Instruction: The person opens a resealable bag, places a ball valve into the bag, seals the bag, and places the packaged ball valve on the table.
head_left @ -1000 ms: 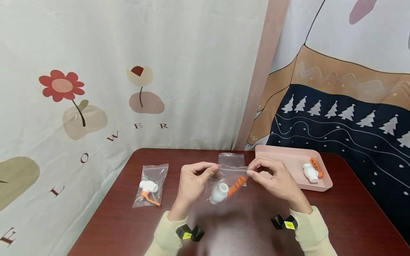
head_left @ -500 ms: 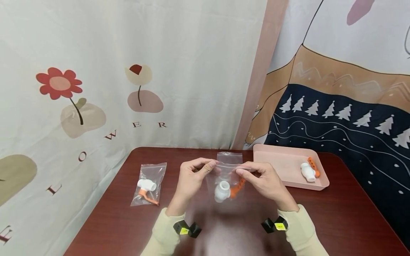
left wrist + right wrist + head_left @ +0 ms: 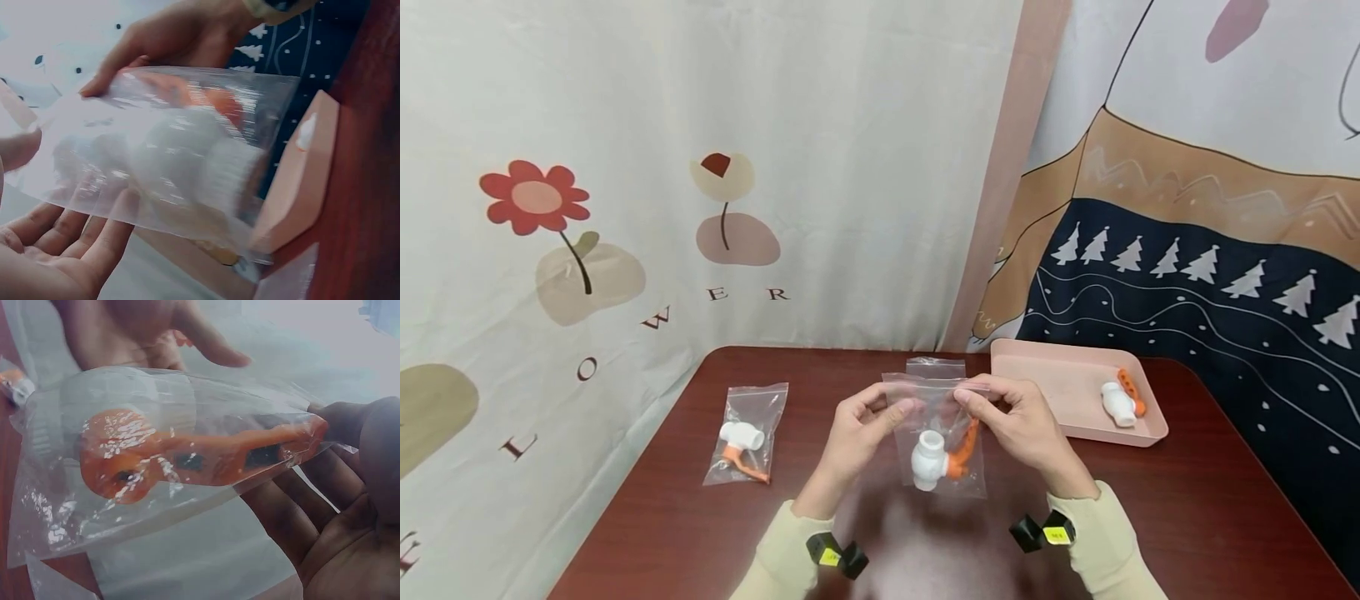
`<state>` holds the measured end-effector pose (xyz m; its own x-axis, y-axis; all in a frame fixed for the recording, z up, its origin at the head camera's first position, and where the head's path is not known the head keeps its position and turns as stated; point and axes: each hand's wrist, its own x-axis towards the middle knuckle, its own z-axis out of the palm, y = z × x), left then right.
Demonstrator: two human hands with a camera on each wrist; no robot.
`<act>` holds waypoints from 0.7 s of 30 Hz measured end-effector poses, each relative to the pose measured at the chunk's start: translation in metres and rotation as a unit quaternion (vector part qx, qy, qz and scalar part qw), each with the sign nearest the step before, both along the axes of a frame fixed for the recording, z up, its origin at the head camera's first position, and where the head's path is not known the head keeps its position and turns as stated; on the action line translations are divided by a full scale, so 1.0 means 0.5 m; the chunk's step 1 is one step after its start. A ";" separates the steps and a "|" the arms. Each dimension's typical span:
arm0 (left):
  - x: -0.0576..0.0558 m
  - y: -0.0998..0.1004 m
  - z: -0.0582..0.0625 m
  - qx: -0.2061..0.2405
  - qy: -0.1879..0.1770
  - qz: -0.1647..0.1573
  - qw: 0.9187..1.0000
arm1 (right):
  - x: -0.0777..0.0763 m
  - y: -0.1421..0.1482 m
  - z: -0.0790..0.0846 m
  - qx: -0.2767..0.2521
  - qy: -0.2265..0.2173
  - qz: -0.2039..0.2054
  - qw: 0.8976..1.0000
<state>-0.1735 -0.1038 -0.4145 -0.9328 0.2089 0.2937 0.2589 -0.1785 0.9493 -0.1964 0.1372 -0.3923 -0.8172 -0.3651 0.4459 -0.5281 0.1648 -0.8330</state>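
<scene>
A clear zip bag point(image 3: 942, 408) hangs upright between both hands over the table, a white ball valve point(image 3: 928, 461) with an orange lever handle point(image 3: 212, 459) inside it. My right hand point(image 3: 1011, 417) pinches the bag's upper right edge between thumb and fingers. At the upper left my left hand point(image 3: 868, 429) has its fingers behind the bag, the thumb held away from them. Those fingers point(image 3: 115, 247) lie loosely extended along the plastic in the left wrist view. From the right wrist, the lever faces the camera through the film.
On the left of the table point(image 3: 655, 517) lies another zip bag point(image 3: 760, 406) with a similar valve point(image 3: 741, 436) in it. A pink tray point(image 3: 1037, 379) at the back right holds a loose valve point(image 3: 1118, 404). Behind the hands a further zip bag point(image 3: 936, 365) lies flat, partly covered.
The right hand has moved left along the bag's top. The left hand has let go of the top left corner and dropped slightly, and the bag now hangs more upright.
</scene>
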 end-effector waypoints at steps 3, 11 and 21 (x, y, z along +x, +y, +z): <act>0.008 0.000 -0.015 -0.026 0.000 -0.020 0.999 | -0.002 0.001 0.002 -0.009 -0.029 -0.002 1.000; 0.022 0.013 -0.034 -0.056 -0.077 -0.047 0.994 | -0.011 0.001 0.002 -0.043 -0.117 0.009 0.992; 0.029 0.014 -0.042 -0.086 -0.084 0.018 0.993 | -0.015 -0.003 -0.010 -0.029 -0.140 0.001 0.990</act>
